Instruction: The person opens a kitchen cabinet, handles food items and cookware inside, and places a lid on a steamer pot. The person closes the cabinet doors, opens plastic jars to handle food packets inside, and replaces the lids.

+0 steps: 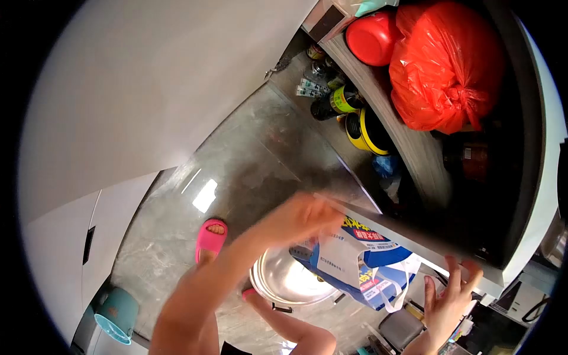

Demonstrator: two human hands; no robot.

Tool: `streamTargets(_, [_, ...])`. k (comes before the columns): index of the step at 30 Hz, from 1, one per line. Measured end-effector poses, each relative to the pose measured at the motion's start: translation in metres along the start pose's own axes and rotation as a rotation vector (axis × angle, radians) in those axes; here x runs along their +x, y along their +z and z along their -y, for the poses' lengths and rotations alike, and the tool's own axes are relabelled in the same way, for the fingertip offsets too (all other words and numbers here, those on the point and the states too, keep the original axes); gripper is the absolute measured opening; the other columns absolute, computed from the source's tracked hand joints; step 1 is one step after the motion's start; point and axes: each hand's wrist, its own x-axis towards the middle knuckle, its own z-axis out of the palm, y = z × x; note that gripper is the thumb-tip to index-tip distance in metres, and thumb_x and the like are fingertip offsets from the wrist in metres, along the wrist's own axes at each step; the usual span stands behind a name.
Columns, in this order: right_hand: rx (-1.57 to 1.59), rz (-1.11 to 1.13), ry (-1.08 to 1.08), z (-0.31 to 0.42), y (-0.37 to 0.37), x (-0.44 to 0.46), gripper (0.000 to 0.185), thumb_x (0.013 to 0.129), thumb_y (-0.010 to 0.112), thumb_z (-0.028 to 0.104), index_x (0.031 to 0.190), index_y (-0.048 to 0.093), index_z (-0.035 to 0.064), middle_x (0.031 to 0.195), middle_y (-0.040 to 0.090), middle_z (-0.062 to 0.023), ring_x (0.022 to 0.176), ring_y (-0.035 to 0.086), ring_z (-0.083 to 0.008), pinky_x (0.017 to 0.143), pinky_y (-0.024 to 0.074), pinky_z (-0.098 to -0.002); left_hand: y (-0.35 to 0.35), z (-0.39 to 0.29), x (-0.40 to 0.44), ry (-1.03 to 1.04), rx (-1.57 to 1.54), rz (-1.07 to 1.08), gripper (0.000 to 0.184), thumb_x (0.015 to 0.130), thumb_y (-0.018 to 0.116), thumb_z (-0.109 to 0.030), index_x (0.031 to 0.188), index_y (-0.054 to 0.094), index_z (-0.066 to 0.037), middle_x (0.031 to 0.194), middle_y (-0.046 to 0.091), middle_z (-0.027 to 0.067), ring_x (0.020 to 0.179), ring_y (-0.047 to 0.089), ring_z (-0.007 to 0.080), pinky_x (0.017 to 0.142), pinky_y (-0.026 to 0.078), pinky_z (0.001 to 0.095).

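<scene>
My left hand (310,219) is smeared by motion beside the near end of a pale cabinet panel edge (408,234), above a blue and white printed carton (337,257). Whether its fingers grip the panel or the carton I cannot tell. The carton has a white carrying strap (396,299) and hangs or stands just below the panel edge; what supports it is hidden. My right hand (447,299) is open at the panel's other end, thumb apart from the fingers, with fingertips against or close to the panel edge.
A knotted red plastic bag (444,71) and red container (373,38) sit on the grey shelf (408,148). Bottles (337,102) and a yellow-black tub (361,133) stand below. A shiny metal pot (284,278) is near my feet; a teal bucket (118,313) stands left.
</scene>
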Motion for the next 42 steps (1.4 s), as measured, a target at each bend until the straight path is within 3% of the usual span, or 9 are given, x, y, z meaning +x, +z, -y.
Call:
streamTargets(3, [-0.092,-0.004,-0.079,-0.005,0.001,-0.002,0.044,0.076,0.072,0.021,0.116,0.058,0.0117,0.122,0.045,-0.0177,0.103,0.056,-0.0341,0.074,0.0507,-0.0356,0.001,-0.050,0.124,0.458,0.247,-0.278,0.077,0.077,0.073,-0.037,0.130,0.035,0.003,0.120,0.051,0.0177,0.105,0.053,0.0209,0.087,0.045,0.0331])
streamTargets(6, [-0.151,-0.063,-0.075,-0.004,0.003,0.002,0.044,0.076,0.073,0.033,0.116,0.062,0.0165,0.112,0.049,-0.0150,0.096,0.058,-0.0317,0.070,0.0515,-0.0383,0.011,-0.079,0.225,0.733,0.366,-0.595,0.095,0.067,0.079,-0.036,0.137,0.025,0.000,0.137,0.036,0.0230,0.125,0.039,0.0347,0.105,0.032,0.0396])
streamTargets(7, [-0.107,-0.093,-0.021,-0.005,0.009,-0.001,0.045,0.075,0.073,0.034,0.115,0.063,0.0154,0.112,0.050,-0.0151,0.093,0.058,-0.0319,0.072,0.0509,-0.0389,0.011,-0.080,0.256,0.783,0.344,-0.528,0.120,0.059,0.081,-0.041,0.143,0.006,0.000,0.144,0.016,0.0303,0.132,0.026,0.0409,0.109,0.027,0.0406])
streamTargets(11, [-0.273,-0.234,0.004,0.006,0.021,0.001,0.041,0.075,0.073,0.036,0.111,0.065,0.0174,0.106,0.052,-0.0129,0.088,0.059,-0.0303,0.069,0.0506,-0.0388,0.063,-0.075,0.274,0.945,0.571,-0.724,0.107,0.065,0.078,-0.026,0.146,0.010,-0.014,0.147,-0.007,0.0269,0.130,0.018,0.0532,0.107,0.028,0.0511])
streamTargets(13, [-0.328,-0.296,0.071,0.012,0.028,0.002,0.040,0.076,0.073,0.036,0.110,0.065,0.0178,0.101,0.053,-0.0108,0.085,0.059,-0.0284,0.065,0.0506,-0.0374,0.076,-0.085,0.253,0.822,0.670,-0.471,0.086,0.073,0.072,-0.025,0.140,0.022,-0.008,0.144,-0.007,0.0337,0.129,0.010,0.0579,0.109,0.019,0.0556])
streamTargets(15, [-0.409,-0.347,0.083,0.017,0.030,0.002,0.037,0.077,0.072,0.034,0.110,0.065,0.0177,0.098,0.054,-0.0090,0.081,0.059,-0.0253,0.063,0.0499,-0.0361,0.092,-0.093,0.251,0.828,0.734,-0.364,0.079,0.076,0.069,-0.019,0.141,0.024,-0.010,0.145,-0.008,0.0320,0.126,0.006,0.0647,0.105,0.024,0.0602])
streamTargets(21, [-0.503,-0.349,0.162,-0.010,0.050,-0.016,0.046,0.078,0.071,0.021,0.121,0.056,0.0197,0.135,0.043,-0.0134,0.112,0.054,-0.0337,0.084,0.0510,-0.0501,0.122,-0.091,0.257,0.859,0.862,-0.422,0.079,0.076,0.068,-0.018,0.142,0.024,-0.014,0.147,-0.009,0.0272,0.126,0.005,0.0643,0.102,0.025,0.0651])
streamTargets(31, [-0.462,-0.358,0.208,-0.001,0.051,-0.013,0.045,0.075,0.073,0.017,0.117,0.057,0.0147,0.131,0.045,-0.0134,0.107,0.056,-0.0305,0.083,0.0514,-0.0413,0.159,-0.074,0.256,0.945,1.035,-0.333,0.091,0.071,0.067,-0.010,0.145,0.017,-0.024,0.146,-0.013,0.0275,0.124,-0.009,0.0668,0.097,0.019,0.0743])
streamTargets(42, [-0.526,-0.353,0.241,-0.005,0.054,-0.012,0.045,0.077,0.072,0.017,0.119,0.056,0.0155,0.136,0.042,-0.0135,0.114,0.052,-0.0335,0.087,0.0502,-0.0455,0.136,-0.067,0.269,1.010,1.112,-0.281,0.090,0.072,0.068,-0.015,0.146,0.018,-0.020,0.146,-0.012,0.0285,0.124,-0.007,0.0662,0.104,0.016,0.0672])
